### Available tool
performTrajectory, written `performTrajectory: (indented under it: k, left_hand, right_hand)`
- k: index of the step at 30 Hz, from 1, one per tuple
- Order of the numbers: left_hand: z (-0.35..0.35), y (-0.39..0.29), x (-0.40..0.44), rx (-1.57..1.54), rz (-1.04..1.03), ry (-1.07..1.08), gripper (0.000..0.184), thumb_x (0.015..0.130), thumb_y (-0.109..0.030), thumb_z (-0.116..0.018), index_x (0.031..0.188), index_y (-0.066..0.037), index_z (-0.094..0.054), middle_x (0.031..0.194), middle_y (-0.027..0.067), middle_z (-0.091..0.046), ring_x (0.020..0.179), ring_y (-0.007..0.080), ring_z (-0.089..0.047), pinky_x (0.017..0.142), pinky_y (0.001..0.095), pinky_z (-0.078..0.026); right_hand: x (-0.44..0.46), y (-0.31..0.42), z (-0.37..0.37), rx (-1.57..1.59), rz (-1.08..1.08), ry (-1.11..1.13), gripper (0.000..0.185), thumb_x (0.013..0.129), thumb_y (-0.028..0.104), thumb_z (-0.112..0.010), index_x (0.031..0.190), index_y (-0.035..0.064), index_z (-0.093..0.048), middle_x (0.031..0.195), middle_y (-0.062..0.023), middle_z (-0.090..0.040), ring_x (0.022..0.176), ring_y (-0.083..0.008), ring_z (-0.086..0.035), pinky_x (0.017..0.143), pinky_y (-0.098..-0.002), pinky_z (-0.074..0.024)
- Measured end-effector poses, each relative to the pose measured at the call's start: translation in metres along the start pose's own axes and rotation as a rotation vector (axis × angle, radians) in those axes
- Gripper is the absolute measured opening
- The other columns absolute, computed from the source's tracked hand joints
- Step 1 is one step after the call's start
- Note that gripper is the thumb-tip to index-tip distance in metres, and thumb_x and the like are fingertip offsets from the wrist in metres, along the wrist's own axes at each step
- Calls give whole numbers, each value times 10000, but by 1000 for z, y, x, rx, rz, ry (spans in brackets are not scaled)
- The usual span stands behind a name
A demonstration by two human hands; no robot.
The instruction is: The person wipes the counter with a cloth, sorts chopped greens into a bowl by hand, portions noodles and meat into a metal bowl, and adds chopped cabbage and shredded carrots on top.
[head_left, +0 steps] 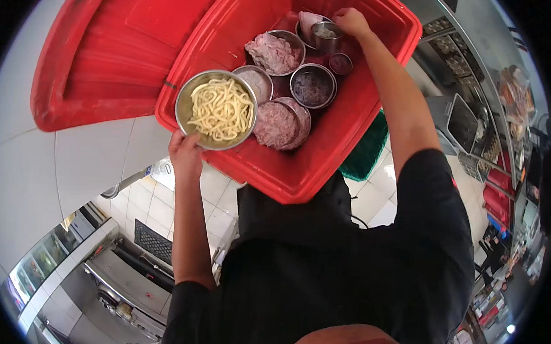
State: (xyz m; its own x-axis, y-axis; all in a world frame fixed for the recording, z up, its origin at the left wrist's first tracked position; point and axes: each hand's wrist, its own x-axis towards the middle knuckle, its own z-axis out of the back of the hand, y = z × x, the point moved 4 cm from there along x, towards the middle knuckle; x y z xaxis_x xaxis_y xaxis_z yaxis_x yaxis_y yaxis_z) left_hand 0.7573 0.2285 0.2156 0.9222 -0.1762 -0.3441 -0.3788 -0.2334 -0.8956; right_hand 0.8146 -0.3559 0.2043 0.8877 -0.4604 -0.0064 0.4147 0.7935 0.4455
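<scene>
While left fingers (177, 143) hold it, the noodle bowl (183, 109) overlaps the bin rim (251, 175).

The person's left hand (186, 153) grips the rim of a round silver metal bowl (183, 109) of thick pale-yellow noodles (223, 111), held over the near-left edge of a deep red plastic tub (328, 159). The right hand (354, 23) is inside the tub, just beside a small silver metal cup (326, 37); contact is unclear. Also inside are a metal bowl of pale-pink raw meat (274, 53), a round bowl of dark contents (313, 89) and 1 flat pink minced mass (276, 125). A red plastic lid (108, 60) lies open at left.
</scene>
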Motion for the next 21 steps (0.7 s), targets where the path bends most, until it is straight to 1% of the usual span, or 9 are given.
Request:
performTrajectory:
  k: [3,6,7,10,11,14,17,20,21]
  left_hand:
    - [-27,-17,-11,-35,-30,-80,155,801,70,-526,922,-7,-585,956,96,-662,817,177,-643,697,308,-542]
    - [-24,-6,-11,-60,-45,-161,177,790,69,-516,935,-7,-584,969,101,-661,841,191,-645,735,330,-548]
    - [-26,-5,-13,-84,-44,-191,183,788,71,-514,939,-7,-583,972,101,-660,843,192,-644,734,329,-547]
    - [-31,-11,-16,-94,-42,-234,199,793,76,-498,955,-5,-580,975,98,-659,853,191,-642,742,327,-545]
    - [-30,-11,-17,-93,-55,-242,198,795,76,-497,955,-6,-580,973,97,-659,850,188,-642,741,325,-544]
    - [-32,-10,-16,-90,-60,-263,194,798,75,-502,952,-13,-582,946,88,-658,789,166,-640,694,285,-537]
    - [-34,-13,-16,-78,-55,-268,185,797,71,-509,943,-16,-580,923,82,-658,728,149,-628,637,257,-523]
    - [-33,-11,-15,-76,-67,-281,177,798,66,-511,939,-15,-580,907,78,-656,695,139,-616,601,247,-514]
    - [-33,-12,-16,-68,-60,-290,175,798,64,-512,938,-14,-581,903,77,-654,690,136,-612,594,248,-512]
  right_hand:
    - [68,-41,-75,-355,96,233,325,784,292,-584,963,65,-731,1004,-156,-696,912,-326,-675,828,-405,-527]
    - [72,-50,-116,-423,50,289,338,785,300,-576,989,77,-726,1044,-163,-685,976,-328,-660,866,-414,-517]
    - [70,-48,-124,-440,72,336,382,779,326,-588,1028,66,-713,1077,-175,-672,1026,-315,-647,895,-410,-509]
    - [86,-64,-156,-445,59,321,411,780,336,-590,1064,59,-699,1109,-189,-656,1049,-312,-637,905,-414,-506]
    - [88,-66,-156,-408,49,266,405,774,330,-601,1051,53,-699,1092,-188,-663,1026,-323,-644,893,-429,-510]
    - [99,-66,-153,-565,262,397,381,759,325,-619,1016,56,-704,1068,-189,-667,996,-345,-647,868,-452,-514]
    - [123,-100,-161,-585,501,402,313,750,269,-609,939,34,-696,915,-174,-693,855,-321,-686,730,-452,-543]
    - [96,-82,-108,-176,69,624,214,726,177,-605,872,41,-681,745,-119,-658,650,-240,-654,548,-407,-521]
    - [99,-91,-109,-91,13,659,198,714,154,-605,861,46,-680,718,-98,-639,617,-215,-626,521,-384,-504]
